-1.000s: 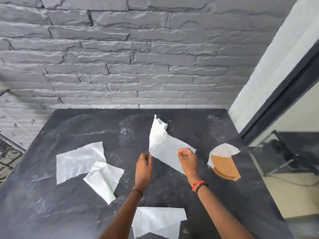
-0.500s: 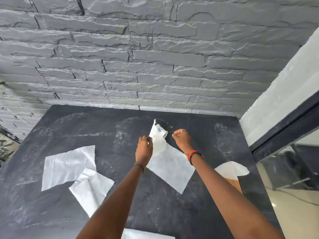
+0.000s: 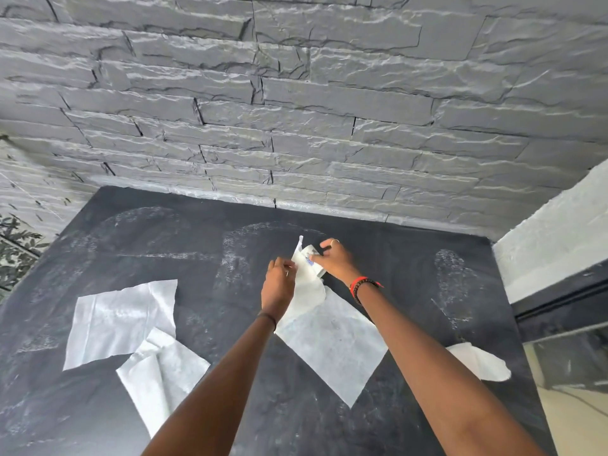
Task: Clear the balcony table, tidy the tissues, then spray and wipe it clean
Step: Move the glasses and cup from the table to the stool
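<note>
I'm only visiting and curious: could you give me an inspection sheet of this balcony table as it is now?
Surface: dark slate table, pale dusty smears, not yet wiped.
Job's things: left tissue overlapped by front-left tissue; middle tissue lifted at its far end; right tissue partly behind the arm. No spray or cloth seen.
Clutter: nothing seen.
Hands: left hand and right hand both pinch the middle tissue's curled far end.
Cables: nothing seen.
Surroundings: grey stone wall behind; white wall and dark frame right; leaves left.
</note>
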`<action>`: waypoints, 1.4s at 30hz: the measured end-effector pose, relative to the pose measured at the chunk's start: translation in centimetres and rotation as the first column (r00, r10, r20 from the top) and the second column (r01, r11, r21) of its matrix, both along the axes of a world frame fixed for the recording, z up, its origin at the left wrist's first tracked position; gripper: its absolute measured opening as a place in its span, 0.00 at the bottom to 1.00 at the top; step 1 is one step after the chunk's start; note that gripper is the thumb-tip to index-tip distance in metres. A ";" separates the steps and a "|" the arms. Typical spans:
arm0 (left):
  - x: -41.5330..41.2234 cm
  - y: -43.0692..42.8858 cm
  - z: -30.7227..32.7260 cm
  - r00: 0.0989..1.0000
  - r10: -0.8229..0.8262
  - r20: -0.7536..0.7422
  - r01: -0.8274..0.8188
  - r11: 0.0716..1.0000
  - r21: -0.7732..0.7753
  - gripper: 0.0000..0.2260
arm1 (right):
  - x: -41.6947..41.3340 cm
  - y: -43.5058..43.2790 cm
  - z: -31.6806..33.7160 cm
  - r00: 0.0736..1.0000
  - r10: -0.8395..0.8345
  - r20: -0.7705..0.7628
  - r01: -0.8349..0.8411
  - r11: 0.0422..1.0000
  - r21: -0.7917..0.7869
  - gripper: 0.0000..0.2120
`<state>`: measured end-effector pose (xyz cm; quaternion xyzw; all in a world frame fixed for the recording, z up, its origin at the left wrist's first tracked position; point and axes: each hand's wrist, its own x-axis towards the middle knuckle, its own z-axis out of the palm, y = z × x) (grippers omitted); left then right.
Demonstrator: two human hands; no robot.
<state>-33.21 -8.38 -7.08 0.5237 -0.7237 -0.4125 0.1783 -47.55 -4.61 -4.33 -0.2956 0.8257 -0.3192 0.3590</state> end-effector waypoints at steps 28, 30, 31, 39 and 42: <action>1.7 1.3 -2.0 0.999 -0.027 0.046 0.025 0.999 0.024 0.08 | 0.1 1.1 1.2 1.000 -0.025 -0.004 0.024 0.996 -0.084 0.28; 2.1 1.4 -2.2 0.997 -0.029 0.069 0.027 0.999 0.035 0.09 | -0.1 1.4 1.3 0.997 -0.080 0.002 0.080 0.991 -0.108 0.29; 2.2 1.5 -2.3 0.996 -0.031 0.080 0.028 0.999 0.040 0.09 | -0.2 1.5 1.3 0.994 -0.113 0.003 0.112 0.987 -0.115 0.30; 3.0 2.0 -2.1 0.997 -0.031 0.067 0.029 0.999 0.028 0.09 | -0.8 3.7 2.6 0.946 -0.307 0.107 0.323 0.923 -0.209 0.27; 3.0 2.1 -1.4 0.999 -0.007 0.033 0.007 1.000 0.027 0.09 | -0.1 3.9 3.2 0.916 -0.328 0.232 0.377 0.902 -0.210 0.24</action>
